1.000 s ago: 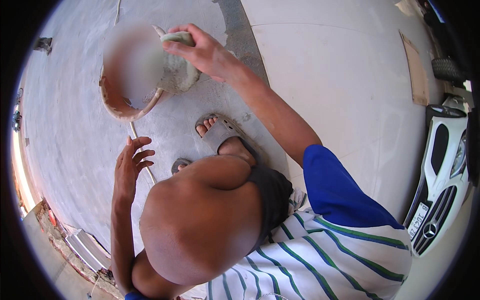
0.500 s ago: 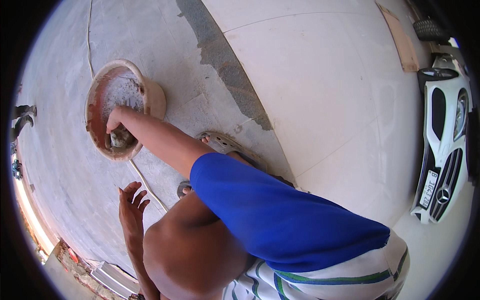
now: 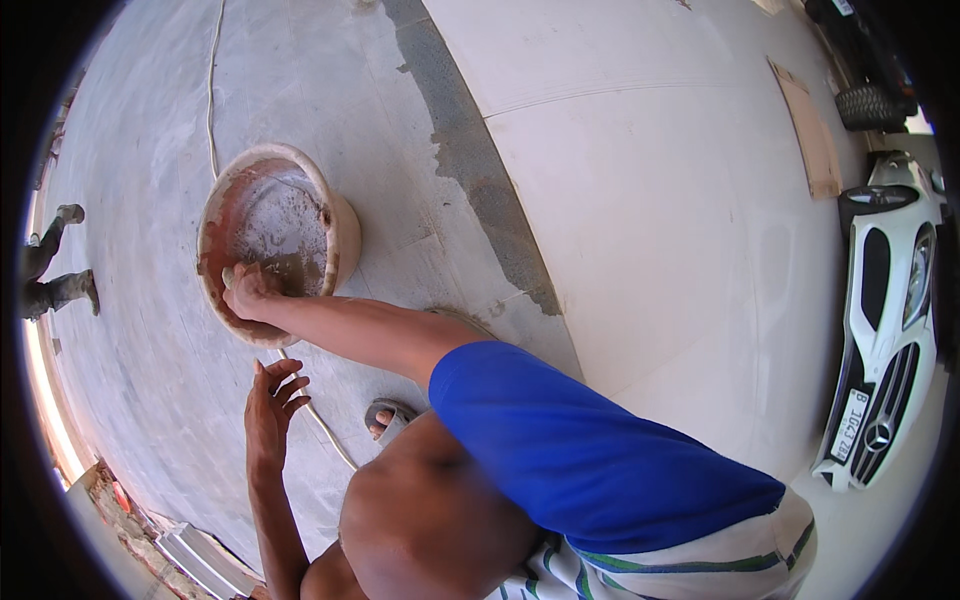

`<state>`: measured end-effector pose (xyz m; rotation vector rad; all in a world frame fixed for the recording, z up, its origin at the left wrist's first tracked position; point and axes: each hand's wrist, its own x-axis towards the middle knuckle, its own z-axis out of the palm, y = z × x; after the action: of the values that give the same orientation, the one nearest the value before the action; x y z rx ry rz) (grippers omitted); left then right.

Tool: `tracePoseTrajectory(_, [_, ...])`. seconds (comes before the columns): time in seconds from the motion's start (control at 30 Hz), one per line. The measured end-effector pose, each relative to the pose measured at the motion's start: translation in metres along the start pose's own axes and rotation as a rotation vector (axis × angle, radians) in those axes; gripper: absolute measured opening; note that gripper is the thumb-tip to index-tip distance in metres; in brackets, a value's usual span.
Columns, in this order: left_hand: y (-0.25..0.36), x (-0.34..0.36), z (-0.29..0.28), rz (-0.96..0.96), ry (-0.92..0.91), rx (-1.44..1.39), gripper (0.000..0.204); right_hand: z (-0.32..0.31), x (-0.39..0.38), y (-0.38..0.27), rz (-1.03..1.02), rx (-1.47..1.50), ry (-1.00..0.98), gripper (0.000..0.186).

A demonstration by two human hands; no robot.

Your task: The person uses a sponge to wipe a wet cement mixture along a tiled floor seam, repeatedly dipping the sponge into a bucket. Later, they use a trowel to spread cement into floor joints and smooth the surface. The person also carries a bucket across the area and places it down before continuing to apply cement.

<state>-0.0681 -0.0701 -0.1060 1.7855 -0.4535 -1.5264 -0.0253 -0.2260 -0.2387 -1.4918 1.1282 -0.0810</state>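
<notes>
A dirt-streaked pale plastic tub [image 3: 344, 238] stands on the grey floor, with murky water and grit inside. My right hand [image 3: 255, 293] reaches down into its near left part, fingers wrapped round a greyish-green cloth or sponge [image 3: 232, 274] that is mostly hidden by the hand. My left hand [image 3: 275, 405] hangs in the air below the tub, empty, fingers apart and slightly curled, over a white cable [image 3: 335, 440] that runs along the floor past the tub.
My sandalled foot [image 3: 385, 420] is beside my knee. Another person's legs [image 3: 50, 285] show at far left. At right are a smooth white floor area, a board [image 3: 805, 125], a white car [image 3: 890, 300] and a tyre [image 3: 870, 105]. Rubble [image 3: 110, 490] and metal strips lie lower left.
My right hand has gone from holding the cloth up at the tub's rim down into the tub. The other person's legs have come further into view. My left hand stays open.
</notes>
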Motion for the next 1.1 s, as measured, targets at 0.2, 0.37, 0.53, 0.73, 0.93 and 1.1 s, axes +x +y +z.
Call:
tracePoseTrajectory(0.2, [0.007,0.005,-0.012,-0.056,-0.138,0.143,0.054,-0.023,-0.002,-0.032,-0.278,-0.156,0.073,0.049])
tracePoseTrajectory(0.37, [0.024,0.02,0.001,-0.046,-0.257,0.323,0.055,-0.049,0.042,-0.036,-0.449,-0.389,-0.032,0.048])
tracePoseTrajectory(0.53, [0.019,0.028,-0.006,-0.046,-0.425,0.436,0.057,-0.07,0.011,-0.034,-0.612,-0.387,0.035,0.034])
tracePoseTrajectory(0.73, [0.032,0.033,-0.001,-0.18,-0.513,0.636,0.056,-0.086,0.01,-0.039,-0.587,-0.696,-0.128,0.036])
tracePoseTrajectory(0.93, [0.029,0.029,-0.019,-0.167,-0.486,0.685,0.052,-0.127,-0.028,-0.046,-0.513,-0.725,-0.365,0.065])
tracePoseTrajectory(1.1, [-0.003,-0.004,-0.065,-0.105,-0.214,0.473,0.051,-0.247,-0.018,-0.047,-0.644,-0.446,-0.116,0.044])
